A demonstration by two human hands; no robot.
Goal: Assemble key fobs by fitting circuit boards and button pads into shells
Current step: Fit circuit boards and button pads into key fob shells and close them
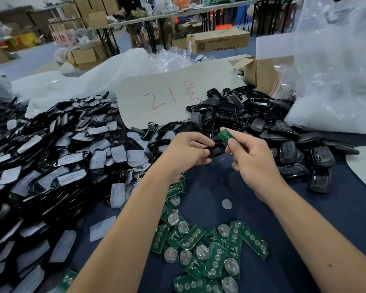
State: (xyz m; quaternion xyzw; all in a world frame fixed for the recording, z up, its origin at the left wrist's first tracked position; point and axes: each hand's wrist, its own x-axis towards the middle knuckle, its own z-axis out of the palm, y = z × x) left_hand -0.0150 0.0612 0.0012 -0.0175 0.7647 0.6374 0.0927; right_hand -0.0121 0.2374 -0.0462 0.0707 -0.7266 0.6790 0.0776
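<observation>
Green circuit board (224, 135), small, pinched between thumb and fingertips of the right hand (251, 159), raised just above and to the right of a black shell (217, 149). Board tilted, its round contact pads facing the camera. Left hand (188, 153) grips the shell, fingers curled over its far edge and thumb at its near edge; open cavity of the shell faces the right hand. Board and shell are close together; whether they touch cannot be told.

Head view, rest of the bench (317, 240), dark blue cover:
- Near edge, centre: loose heap of green boards (216, 248), many carrying round silver coin cells; one lone coin cell (227, 204) lies apart, between the forearms.
- Left: large pile of translucent button pads mixed with black shell parts (57, 157).
- Behind and right of the hands: pile of black shells (241, 111), some open side up; further right, several fobs (321, 157) with buttons visible.
- Behind the piles: pale sheet (167, 94) marked in red.
- Far right: clear plastic bag (336, 70), contents indistinct.
</observation>
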